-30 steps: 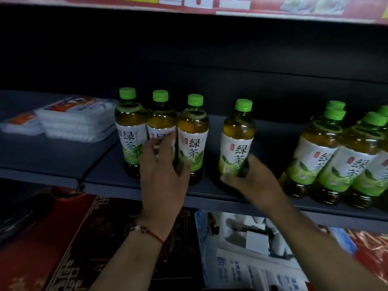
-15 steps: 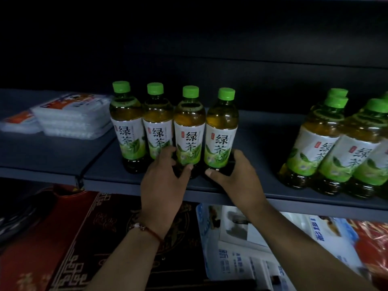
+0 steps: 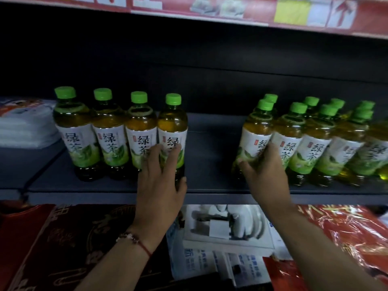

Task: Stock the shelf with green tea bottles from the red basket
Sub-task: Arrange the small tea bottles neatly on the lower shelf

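A row of green tea bottles with green caps stands at the left of the grey shelf (image 3: 212, 141). My left hand (image 3: 160, 183) wraps the lower part of the rightmost one in that row, the fourth bottle (image 3: 172, 124), fingers on its label and thumb at its right side. A gap separates this row from a cluster of several more bottles (image 3: 319, 139) at the right. My right hand (image 3: 265, 171) grips the leftmost bottle of that cluster (image 3: 255, 131), which leans slightly. The red basket is out of view.
White flat packs (image 3: 23, 127) lie on the shelf at the far left. A red price strip (image 3: 210, 11) runs along the shelf above. Below the shelf edge lie dark red patterned goods (image 3: 63, 244), white and blue packages (image 3: 220, 238) and red foil packs (image 3: 346, 232).
My right hand left the fourth bottle and moved right to the cluster's leftmost bottle. My left hand shifted right from the third bottle onto the fourth. The view tilted up.
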